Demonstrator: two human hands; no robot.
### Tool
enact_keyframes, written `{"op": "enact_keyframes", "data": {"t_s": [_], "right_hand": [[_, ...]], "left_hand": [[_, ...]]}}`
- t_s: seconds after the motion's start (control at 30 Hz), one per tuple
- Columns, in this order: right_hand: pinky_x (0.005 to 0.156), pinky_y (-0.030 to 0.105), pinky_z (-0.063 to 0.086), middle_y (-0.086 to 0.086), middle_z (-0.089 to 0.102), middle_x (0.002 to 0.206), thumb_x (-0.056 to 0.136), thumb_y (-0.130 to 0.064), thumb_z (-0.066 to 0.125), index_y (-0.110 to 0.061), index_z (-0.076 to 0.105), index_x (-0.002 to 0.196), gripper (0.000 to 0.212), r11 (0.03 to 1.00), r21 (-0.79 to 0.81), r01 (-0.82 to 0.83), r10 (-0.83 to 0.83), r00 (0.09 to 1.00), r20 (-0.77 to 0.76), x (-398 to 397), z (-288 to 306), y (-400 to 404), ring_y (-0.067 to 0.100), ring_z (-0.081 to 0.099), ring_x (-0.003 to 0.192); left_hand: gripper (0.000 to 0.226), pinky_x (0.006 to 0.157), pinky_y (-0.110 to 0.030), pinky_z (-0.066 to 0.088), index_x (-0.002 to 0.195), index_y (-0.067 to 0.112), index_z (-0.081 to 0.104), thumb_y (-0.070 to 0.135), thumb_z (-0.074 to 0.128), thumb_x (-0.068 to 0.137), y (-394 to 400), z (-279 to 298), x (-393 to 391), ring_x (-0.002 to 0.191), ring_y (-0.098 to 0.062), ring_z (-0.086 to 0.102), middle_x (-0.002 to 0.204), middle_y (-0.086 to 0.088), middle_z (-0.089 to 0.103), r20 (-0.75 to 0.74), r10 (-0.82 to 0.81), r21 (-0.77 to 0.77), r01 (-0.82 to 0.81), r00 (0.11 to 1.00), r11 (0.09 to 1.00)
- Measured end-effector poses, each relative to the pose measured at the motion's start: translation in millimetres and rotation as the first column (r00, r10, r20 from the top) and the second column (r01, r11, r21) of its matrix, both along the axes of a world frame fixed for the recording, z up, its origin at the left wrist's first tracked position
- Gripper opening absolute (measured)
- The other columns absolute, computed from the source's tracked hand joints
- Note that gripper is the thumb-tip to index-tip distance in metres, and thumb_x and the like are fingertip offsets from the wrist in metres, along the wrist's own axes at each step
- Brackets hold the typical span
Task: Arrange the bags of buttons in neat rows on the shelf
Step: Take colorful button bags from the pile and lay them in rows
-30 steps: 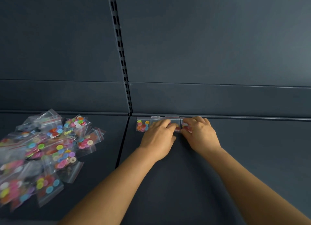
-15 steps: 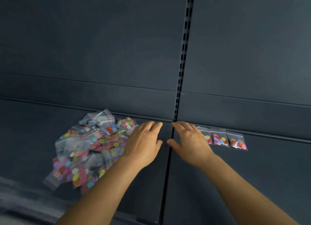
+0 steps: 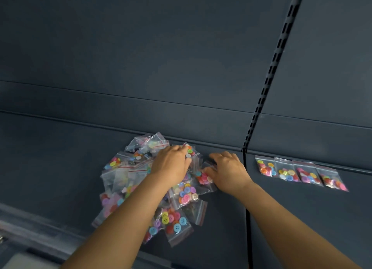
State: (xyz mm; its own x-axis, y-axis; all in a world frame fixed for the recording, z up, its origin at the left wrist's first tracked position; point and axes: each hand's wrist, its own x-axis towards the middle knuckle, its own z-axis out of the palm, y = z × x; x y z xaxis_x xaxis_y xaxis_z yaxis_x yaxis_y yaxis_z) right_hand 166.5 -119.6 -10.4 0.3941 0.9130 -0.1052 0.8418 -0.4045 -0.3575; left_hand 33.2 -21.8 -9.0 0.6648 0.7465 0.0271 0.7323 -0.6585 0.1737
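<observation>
Clear plastic bags of coloured buttons lie in a loose pile on the dark grey shelf, left of the slotted upright. Right of that upright, four bags sit side by side in a row along the back wall. Both hands are on the pile, left of the upright: the left hand rests on its top with fingers curled over a bag, and the right hand pinches a bag at the pile's right edge.
</observation>
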Motion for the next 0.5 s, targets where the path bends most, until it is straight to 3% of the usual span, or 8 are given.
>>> {"op": "enact_keyframes", "data": {"t_s": [0.17,0.27,0.37,0.5], "right_hand": [[0.094,0.035,0.045,0.006,0.057,0.123,0.089,-0.036,0.054,-0.019,0.052,0.129,0.044,0.994,0.011,0.111,-0.11,0.99,-0.087,-0.4,-1.8,4.9,0.027,0.047,0.118],[0.091,0.034,0.047,0.007,0.06,0.12,0.087,-0.032,0.056,-0.019,0.054,0.128,0.043,0.988,0.01,0.154,-0.151,0.981,-0.124,-1.3,-1.4,8.1,0.027,0.051,0.115],[0.086,0.029,0.046,0.005,0.062,0.118,0.086,-0.028,0.06,-0.017,0.055,0.128,0.044,0.983,0.004,0.183,-0.18,0.973,-0.147,-2.9,3.3,9.3,0.023,0.055,0.11],[0.073,0.025,0.044,0.003,0.067,0.101,0.085,-0.021,0.061,-0.012,0.057,0.124,0.04,0.977,0.002,0.212,-0.208,0.96,-0.19,-4.8,8.5,7.5,0.02,0.06,0.095]], "left_hand": [[0.045,0.107,-0.039,0.032,0.14,0.021,0.039,0.038,0.032,0.099,16.3,-6.6,8.7,0.125,-0.026,0.044,0.137,-0.006,0.049,-0.042,-0.026,-0.021,0.025,0.999,0.999],[0.031,0.098,-0.037,0.037,0.119,0.023,0.057,0.037,0.041,0.097,20.0,-6.2,10.4,0.112,-0.024,0.051,0.12,-0.003,0.059,0.019,-0.046,-0.006,0.046,0.999,0.999],[0.02,0.092,-0.034,0.04,0.106,0.021,0.063,0.033,0.052,0.093,22.5,-5.6,8.1,0.107,-0.023,0.052,0.11,0.0,0.064,0.122,-0.053,0.012,0.052,0.991,0.999],[0.042,0.097,-0.037,0.04,0.128,0.018,0.051,0.036,0.055,0.091,26.5,-7.9,10.7,0.115,-0.026,0.049,0.119,-0.002,0.063,0.183,-0.021,-0.05,0.03,0.983,0.998]]}}
